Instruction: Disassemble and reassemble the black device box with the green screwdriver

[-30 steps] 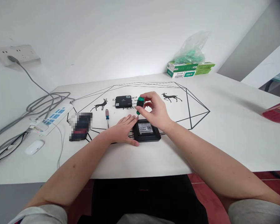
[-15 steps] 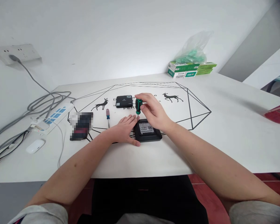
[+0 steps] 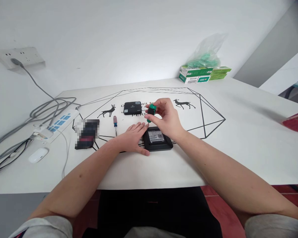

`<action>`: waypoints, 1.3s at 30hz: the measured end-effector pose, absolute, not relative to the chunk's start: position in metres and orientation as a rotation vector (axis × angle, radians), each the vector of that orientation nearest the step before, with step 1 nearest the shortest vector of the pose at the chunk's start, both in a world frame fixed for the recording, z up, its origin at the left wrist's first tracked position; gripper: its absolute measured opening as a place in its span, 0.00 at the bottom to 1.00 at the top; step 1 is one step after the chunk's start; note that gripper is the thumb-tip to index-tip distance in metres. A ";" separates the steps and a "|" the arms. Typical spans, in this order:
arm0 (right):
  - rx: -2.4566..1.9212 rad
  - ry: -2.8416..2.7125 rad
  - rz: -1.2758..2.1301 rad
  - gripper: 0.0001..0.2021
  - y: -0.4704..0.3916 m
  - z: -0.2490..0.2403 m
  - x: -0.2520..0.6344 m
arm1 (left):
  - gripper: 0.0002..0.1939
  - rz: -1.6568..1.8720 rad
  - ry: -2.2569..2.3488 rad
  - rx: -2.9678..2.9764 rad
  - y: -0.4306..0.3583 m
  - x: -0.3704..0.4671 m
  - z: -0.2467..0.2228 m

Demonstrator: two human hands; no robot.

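My right hand (image 3: 167,117) grips a green-and-black screwdriver (image 3: 151,111) by its handle, thumb and fingers wrapped around it. The handle leans to the right at the top, and the tip points down at the upper left corner of a black rectangular device (image 3: 161,146) with a white label (image 3: 156,136). My left hand (image 3: 133,138) lies flat along the device's left edge, fingers apart. A second black box (image 3: 132,108) rests behind. To the left lies another screwdriver (image 3: 115,122) with a reddish-and-blue handle.
At the left are a power strip (image 3: 61,124), looped grey cable (image 3: 46,110), glasses (image 3: 12,157) and a white earbud case (image 3: 38,155). A pixelated dark item (image 3: 86,135) lies nearer. Green-and-white boxes (image 3: 195,72) under a plastic bag (image 3: 206,53) stand by the wall.
The screwdriver has gone from nearly upright to leaning right, and my right hand's fingers have shifted around its handle. My left hand and the device have stayed put.
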State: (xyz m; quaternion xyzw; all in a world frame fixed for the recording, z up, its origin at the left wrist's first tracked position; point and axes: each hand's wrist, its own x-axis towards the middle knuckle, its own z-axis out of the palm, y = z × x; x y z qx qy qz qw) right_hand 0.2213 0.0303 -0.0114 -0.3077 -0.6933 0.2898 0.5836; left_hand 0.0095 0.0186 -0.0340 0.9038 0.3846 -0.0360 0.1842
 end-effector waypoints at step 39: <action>-0.680 -1.784 0.241 0.17 0.025 0.000 0.227 | 0.74 -0.130 1.076 2.521 0.016 0.012 -0.025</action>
